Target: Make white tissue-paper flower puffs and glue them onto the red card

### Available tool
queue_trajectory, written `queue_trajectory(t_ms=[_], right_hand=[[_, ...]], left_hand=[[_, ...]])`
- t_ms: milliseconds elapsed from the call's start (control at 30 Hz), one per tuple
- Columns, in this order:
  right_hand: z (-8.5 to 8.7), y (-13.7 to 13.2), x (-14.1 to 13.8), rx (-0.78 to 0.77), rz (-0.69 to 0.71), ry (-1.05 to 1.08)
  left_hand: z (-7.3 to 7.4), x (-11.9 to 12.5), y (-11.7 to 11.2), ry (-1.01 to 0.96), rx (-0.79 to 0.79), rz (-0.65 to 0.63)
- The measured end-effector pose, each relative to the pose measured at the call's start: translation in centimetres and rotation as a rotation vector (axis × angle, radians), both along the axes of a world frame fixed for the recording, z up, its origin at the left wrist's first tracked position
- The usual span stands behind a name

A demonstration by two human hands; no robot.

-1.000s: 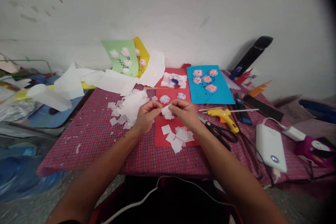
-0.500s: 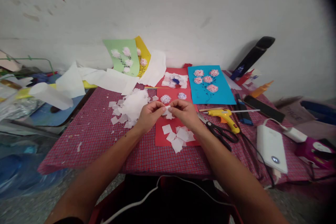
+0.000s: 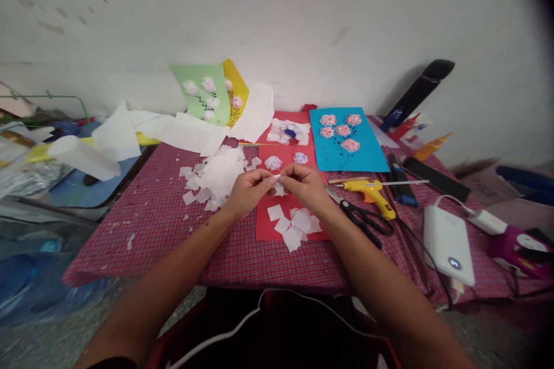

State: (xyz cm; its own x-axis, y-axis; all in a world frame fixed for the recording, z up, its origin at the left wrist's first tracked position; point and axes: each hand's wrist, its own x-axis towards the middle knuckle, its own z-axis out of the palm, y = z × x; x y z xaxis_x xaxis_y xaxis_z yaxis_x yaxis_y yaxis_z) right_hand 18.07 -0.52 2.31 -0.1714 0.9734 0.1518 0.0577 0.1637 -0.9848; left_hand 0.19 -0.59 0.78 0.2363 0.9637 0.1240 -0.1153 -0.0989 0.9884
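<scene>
White tissue square [image 3: 279, 186] pinched narrow between the fingers [image 3: 269, 180] of left hand [image 3: 247, 193] and right hand [image 3: 306, 186], held over red card [image 3: 264, 230] on checked tabletop [image 3: 130, 242], loose tissue pile [image 3: 220, 172] just left, yellow glue gun [image 3: 367, 196] right.

I can read no text with certainty. The display on the white power bank [image 3: 448, 245] shows a small lit numeral, too blurred to resolve. The cardboard box [image 3: 489, 187] to my right bears printed capitals, also too blurred to read reliably.
</scene>
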Motion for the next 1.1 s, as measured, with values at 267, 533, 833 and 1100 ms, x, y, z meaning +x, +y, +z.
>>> queue_trajectory(t_ms=[267,533,833,1100], right_hand=[[-0.1,0.1,0.0,-0.008,-0.002,0.030],[0.1,0.0,0.2,-0.004,0.048,-0.009],[0.1,0.0,0.3,-0.018,0.103,-0.025],[0.7,-0.3,0.1,-0.017,0.122,0.021]], left_hand=[[-0.1,-0.1,0.1,-0.007,0.016,0.040],[-0.5,-0.1,0.3,-0.059,-0.033,-0.007],[0.5,0.1,0.0,-0.175,-0.146,-0.034],[1.1,0.2,-0.3,-0.170,-0.185,-0.059]])
